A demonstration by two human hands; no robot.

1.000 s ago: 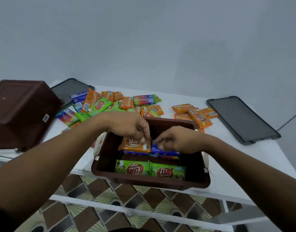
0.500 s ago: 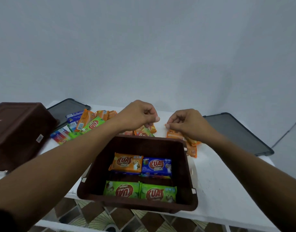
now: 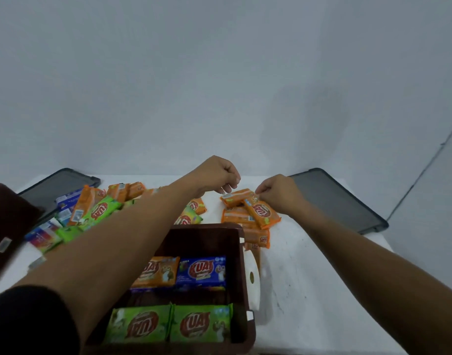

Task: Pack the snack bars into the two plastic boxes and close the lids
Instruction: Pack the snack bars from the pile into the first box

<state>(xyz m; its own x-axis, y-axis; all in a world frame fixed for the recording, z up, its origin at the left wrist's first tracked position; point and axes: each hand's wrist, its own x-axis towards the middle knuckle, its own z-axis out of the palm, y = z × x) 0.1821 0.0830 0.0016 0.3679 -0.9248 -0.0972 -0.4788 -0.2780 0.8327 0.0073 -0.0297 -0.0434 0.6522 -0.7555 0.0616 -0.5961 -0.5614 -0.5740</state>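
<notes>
Both hands reach over the far rim of the open brown box (image 3: 241,252), which fills the lower middle of the frame on the white table (image 3: 309,265). The left hand (image 3: 214,175) sits just above centre with its fingers curled downward, their tips at the left end of the top orange bar (image 3: 236,197); I cannot tell whether they grip the wrapper or only hover on it. The right hand (image 3: 278,193), a little to the right of it, has its fingers curled too, and thumb and forefinger pinch the same bar's right end. That bar lies across the orange heap (image 3: 245,221), a small stack of like packets just beyond the box's upper right corner. Inside the box lie four packets (all face up, logos readable): an orange packet (image 3: 155,271) and a blue packet (image 3: 201,270) side by side in the far row, and two green packets (image 3: 140,324) (image 3: 201,325) touching end to end in the near row. A white latch (image 3: 253,275) hangs on the box's right wall. The loose pile (image 3: 97,208) of mixed bars spreads at centre left, partly hidden by the left forearm. A second brown box (image 3: 7,221) stands at the left edge. One dark lid (image 3: 58,185) lies at the upper left of the table, another dark lid (image 3: 335,198) at the right. A black sleeve (image 3: 27,321) shows at lower left.
</notes>
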